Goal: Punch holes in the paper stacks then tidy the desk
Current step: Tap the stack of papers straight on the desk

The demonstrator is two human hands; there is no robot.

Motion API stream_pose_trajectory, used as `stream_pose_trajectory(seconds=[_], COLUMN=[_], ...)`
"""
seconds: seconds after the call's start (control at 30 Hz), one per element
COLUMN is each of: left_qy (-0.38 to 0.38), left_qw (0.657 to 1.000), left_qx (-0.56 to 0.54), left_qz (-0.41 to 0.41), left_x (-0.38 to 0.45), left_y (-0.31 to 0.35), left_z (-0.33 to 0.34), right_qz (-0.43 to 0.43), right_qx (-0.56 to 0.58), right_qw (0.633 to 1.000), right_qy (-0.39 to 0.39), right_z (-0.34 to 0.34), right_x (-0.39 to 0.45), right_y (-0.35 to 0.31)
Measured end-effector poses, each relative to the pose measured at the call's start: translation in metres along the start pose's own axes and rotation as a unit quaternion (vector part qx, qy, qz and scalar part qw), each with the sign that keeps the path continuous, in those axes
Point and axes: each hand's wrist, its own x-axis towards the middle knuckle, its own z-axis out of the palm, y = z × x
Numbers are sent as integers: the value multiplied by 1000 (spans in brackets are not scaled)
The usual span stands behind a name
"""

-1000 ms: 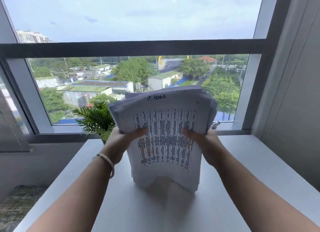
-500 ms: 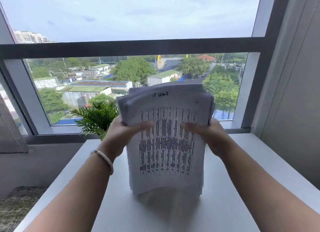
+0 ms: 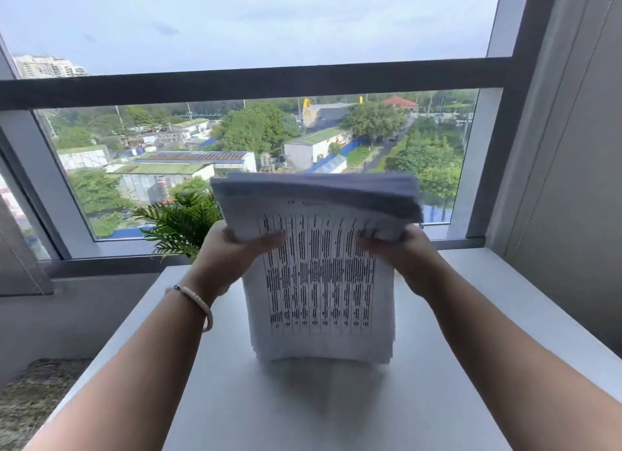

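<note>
Head view: looked forward and down over a pale surface (image 3: 437, 400) set against a window (image 3: 255, 29). Paper stack (image 3: 319, 282) stood upright on its lower edge at the middle of the surface, printed face toward the camera, covered in columns of dark marks. Top of the stack bent back and away, toward the window, with the sheet edges fanned and blurred there. Lower edge appeared to touch the surface, with a soft shadow just in front of it.

Left hand (image 3: 229, 258) clamped on the left side of the stack near its top, thumb laid across the printed face, other fingers hidden behind the sheets. Right hand (image 3: 400, 255) clamped on the right side of the stack at about the same height, thumb likewise on the front, remaining fingers out of sight behind. Both forearms reached in from the bottom corners and met at the stack. Beaded bracelet (image 3: 198, 302) worn on the left wrist, just left of the stack.

Green leafy plant (image 3: 181, 225) stood left of the stack and behind it, near the window sill, partly covered by the left hand. Beyond the stack, through the glass, rooftops, trees and a road under a pale sky. Grey wall panel well right of the stack.
</note>
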Motion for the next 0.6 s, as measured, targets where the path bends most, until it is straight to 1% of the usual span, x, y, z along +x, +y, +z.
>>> stream_pose_trajectory(seconds=[0.03, 0.1, 0.17, 0.2, 0.23, 0.27, 0.3, 0.33, 0.37, 0.4, 0.43, 0.47, 0.5, 0.53, 0.6], left_qy=[15, 51, 94, 122, 150, 178, 202, 223, 244, 265, 291, 317, 330, 327, 261], left_qw=[1000, 996, 988, 980, 969, 955, 940, 928, 919, 910, 897, 882, 870, 866, 877], left_qx=[-19, -66, -109, -128, -155, -179, -201, -205, -187, -160, -138, -139, -155, -169, -221], left_qz=[4, -11, -56, -88, -122, -155, -187, -218, -248, -275, -302, -320, -331, -338, -337], left_x=[2, 5, 3, 1, -1, -4, -7, -13, -21, -30, -42, -53, -67, -80, -94], left_y=[6, 9, 0, -11, -25, -46, -66, -84, -102, -118, -131, -144, -152, -157, -160], left_z=[1, 0, -3, -6, -8, -12, -14, -13, -9, -3, 6, 18, 29, 38, 39], right_qz=[-1, 10, 77, 133, 191, 234, 264, 282, 286, 289, 279, 268, 288, 331, 375], right_qx=[-4, -41, -69, -38, 38, 141, 244, 326, 388, 419, 436, 439, 408, 344, 194], right_qw=[1000, 999, 994, 989, 980, 961, 932, 901, 873, 855, 848, 849, 860, 876, 906], right_qy=[9, -6, -39, -47, -46, -38, -33, -47, -75, -97, -111, -120, -106, -70, 14], right_z=[0, -6, -19, -29, -40, -49, -52, -49, -43, -35, -25, -16, -12, -13, -26], right_x=[3, 8, 1, -7, -20, -36, -55, -74, -90, -102, -109, -110, -110, -108, -102], right_y=[-8, -20, -19, -10, 7, 29, 53, 71, 85, 95, 100, 99, 100, 106, 112])
